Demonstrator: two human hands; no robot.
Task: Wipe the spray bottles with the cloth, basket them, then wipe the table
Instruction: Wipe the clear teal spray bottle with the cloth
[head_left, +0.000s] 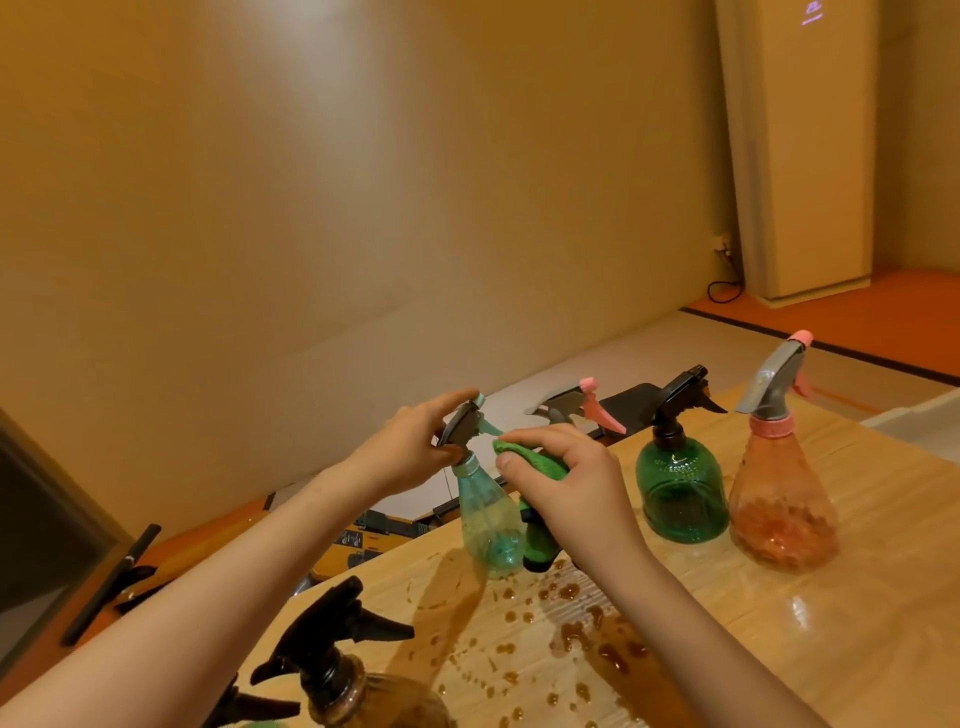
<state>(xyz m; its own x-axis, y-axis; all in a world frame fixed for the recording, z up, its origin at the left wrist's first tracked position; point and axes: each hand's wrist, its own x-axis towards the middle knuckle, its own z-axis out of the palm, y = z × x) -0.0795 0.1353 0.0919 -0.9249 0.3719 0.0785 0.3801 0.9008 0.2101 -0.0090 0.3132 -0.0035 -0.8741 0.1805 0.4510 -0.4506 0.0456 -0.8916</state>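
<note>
My left hand (415, 441) grips the grey spray head of a pale teal bottle (488, 519), which is lifted and tilted over the wooden table (857, 597). My right hand (566, 483) holds a bunched green cloth (535, 462) against that bottle's neck. A dark green bottle (680, 488) with a black head and a pink bottle (779, 499) with a grey head stand upright to the right. A brown bottle (363, 691) with a black head stands at the near left. Behind my right hand a grey-and-pink spray head (576, 402) shows, its bottle hidden.
Brown droplets and a wet patch (582, 639) lie on the table in front of me. Beyond the table's left edge, dark tools and an orange box (363, 540) lie on the floor. A black spray trigger (249, 706) pokes in at the bottom left. No basket is in view.
</note>
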